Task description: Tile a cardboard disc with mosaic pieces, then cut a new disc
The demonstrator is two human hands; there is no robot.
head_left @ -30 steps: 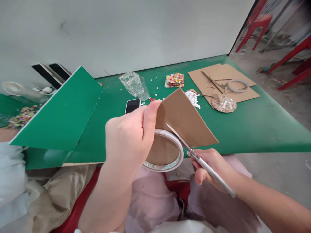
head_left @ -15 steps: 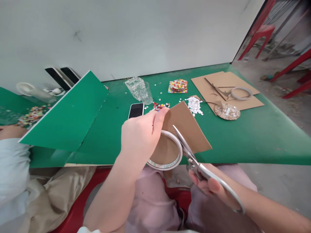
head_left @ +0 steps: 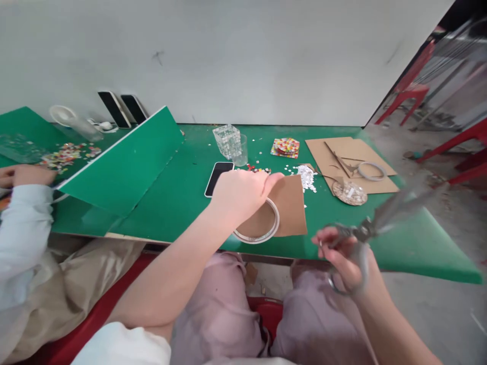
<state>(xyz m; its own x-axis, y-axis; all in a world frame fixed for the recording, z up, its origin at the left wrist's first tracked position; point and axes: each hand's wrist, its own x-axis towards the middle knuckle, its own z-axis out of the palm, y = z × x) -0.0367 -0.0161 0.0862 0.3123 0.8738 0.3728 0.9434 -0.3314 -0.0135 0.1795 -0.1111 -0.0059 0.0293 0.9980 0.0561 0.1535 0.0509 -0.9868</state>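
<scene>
My left hand (head_left: 239, 196) is closed over a brown cardboard piece (head_left: 292, 205) and a white tape-roll ring (head_left: 274, 228) that lies on its face near the table's front edge. Its thumb points right along the card's top; the fingers underneath are partly hidden. My right hand (head_left: 344, 263) is off to the right, gripping metal scissors (head_left: 364, 230) by the handle loops. The scissor blades point up and to the right, smeared by motion, so I cannot tell how far apart they are. They are well apart from the card.
Beyond the card lie a phone (head_left: 218, 178), a clear cup (head_left: 239, 151), white chips (head_left: 306, 178) and colourful mosaic coasters (head_left: 285, 147). Cardboard sheets (head_left: 317, 152), another ring (head_left: 372, 171) and a chip-covered disc (head_left: 350, 193) sit right. A green divider (head_left: 129, 162) separates a co-worker's arm (head_left: 30, 213).
The scissors have swung away from the ring's edge to the right, blades turning from up-left to up-right. My left hand still holds the cardboard and ring, now lower and turned slightly.
</scene>
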